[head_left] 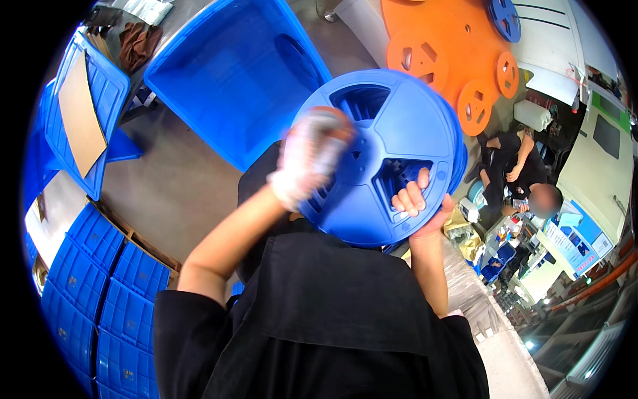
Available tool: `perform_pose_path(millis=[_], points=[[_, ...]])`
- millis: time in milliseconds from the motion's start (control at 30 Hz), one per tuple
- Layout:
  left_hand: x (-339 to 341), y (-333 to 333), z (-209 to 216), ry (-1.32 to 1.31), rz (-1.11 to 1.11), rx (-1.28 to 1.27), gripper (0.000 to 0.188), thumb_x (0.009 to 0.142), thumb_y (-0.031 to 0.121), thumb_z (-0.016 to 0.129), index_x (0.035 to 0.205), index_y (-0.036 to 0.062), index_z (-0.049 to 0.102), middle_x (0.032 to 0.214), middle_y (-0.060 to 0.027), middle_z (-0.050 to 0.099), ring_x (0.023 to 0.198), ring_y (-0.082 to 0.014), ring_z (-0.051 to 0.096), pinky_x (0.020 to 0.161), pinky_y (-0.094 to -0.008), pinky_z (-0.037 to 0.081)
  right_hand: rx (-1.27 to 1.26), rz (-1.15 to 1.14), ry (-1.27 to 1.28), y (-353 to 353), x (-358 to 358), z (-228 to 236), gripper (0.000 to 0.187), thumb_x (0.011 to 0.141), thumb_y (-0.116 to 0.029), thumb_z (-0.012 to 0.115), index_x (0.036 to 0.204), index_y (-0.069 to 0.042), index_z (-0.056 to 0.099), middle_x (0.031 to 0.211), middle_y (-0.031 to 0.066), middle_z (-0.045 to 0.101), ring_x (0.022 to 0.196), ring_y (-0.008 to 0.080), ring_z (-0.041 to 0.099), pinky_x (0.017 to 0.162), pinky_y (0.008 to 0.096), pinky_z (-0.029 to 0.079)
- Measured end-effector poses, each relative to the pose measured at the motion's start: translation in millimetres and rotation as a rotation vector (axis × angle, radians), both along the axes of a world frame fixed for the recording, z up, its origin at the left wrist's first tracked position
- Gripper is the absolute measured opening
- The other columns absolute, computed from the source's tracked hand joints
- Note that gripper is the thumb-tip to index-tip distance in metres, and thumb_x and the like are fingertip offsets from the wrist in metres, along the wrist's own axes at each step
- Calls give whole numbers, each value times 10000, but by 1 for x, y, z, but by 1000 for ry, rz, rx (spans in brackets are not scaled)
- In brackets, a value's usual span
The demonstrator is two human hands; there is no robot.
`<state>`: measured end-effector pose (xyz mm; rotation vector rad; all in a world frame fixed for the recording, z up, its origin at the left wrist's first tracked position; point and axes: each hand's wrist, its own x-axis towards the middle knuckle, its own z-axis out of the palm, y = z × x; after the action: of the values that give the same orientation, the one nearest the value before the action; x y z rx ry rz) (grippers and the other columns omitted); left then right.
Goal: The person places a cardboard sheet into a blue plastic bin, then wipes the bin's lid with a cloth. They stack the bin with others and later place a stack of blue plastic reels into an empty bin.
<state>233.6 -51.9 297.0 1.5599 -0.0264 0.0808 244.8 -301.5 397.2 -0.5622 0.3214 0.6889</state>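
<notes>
A stack of blue plastic reels (409, 113) is held up before my chest, its round face with wide cut-outs turned toward me. My right hand (419, 206) grips the lower right rim, fingers curled through a cut-out and the thumb outside. Over the reel's left side is my left hand (299, 163), in a whitish glove and smeared by motion. It is closed round a rounded grey and orange-brown thing (325, 136), too blurred to name. Whether this thing touches the reel face, I cannot tell.
A large blue bin (206, 86) stands ahead to the left, with a dark blue disc inside. Orange reels (475, 106) lie at the upper right. Stacked blue crates (133, 299) stand at the lower left. Another person (525, 166) sits at the right.
</notes>
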Motion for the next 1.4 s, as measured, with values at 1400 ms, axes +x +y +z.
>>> perform_pose_path(millis=[1400], points=[[-89,82,21,644,-75,-414,230,926,186,611,1107,45,612,1037,-85,647,936,-166,612,842,-329,503,-364,-105,194,-24,20,-24,412,859,-350,601,1134,-47,551,995,119,632,863,266,625,802,423,512]])
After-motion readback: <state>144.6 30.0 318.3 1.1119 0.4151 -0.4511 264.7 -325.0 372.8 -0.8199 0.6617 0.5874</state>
